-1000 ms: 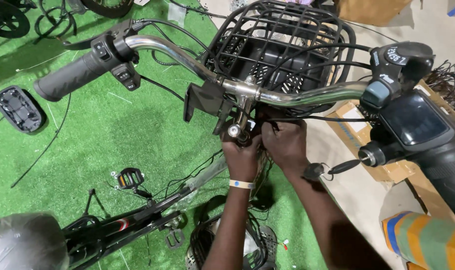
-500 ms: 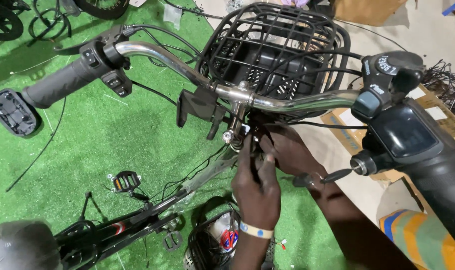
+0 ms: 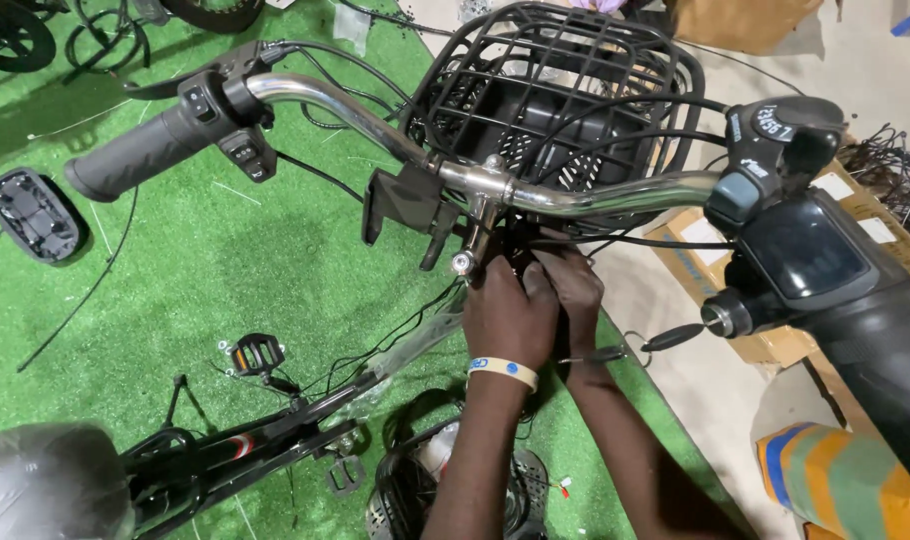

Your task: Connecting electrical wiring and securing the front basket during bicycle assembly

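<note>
Both hands at a bicycle's steering stem

The left hand point(image 3: 508, 312) and right hand point(image 3: 573, 285) press together just under the chrome handlebar point(image 3: 575, 195), fingers curled among black cables point(image 3: 535, 245) at the stem point(image 3: 475, 235); what they grip is hidden. The wire basket point(image 3: 565, 90) sits behind.

Both hands work in a confined pocket directly below the handlebar stem point(image 3: 480, 215). Above the left hand point(image 3: 508, 312) and right hand point(image 3: 573, 290), the chrome handlebar point(image 3: 595, 195) and the black wire basket point(image 3: 565, 90) block upward passage. Black cables point(image 3: 615, 240) cross just above the right hand. A black bracket point(image 3: 405, 200) stands just left of the left hand. The display unit point(image 3: 805, 250) and brake lever point(image 3: 675, 337) limit room to the right. Open green turf point(image 3: 205, 260) lies left of the hands; the bicycle frame point(image 3: 275, 425) runs below-left.
</note>
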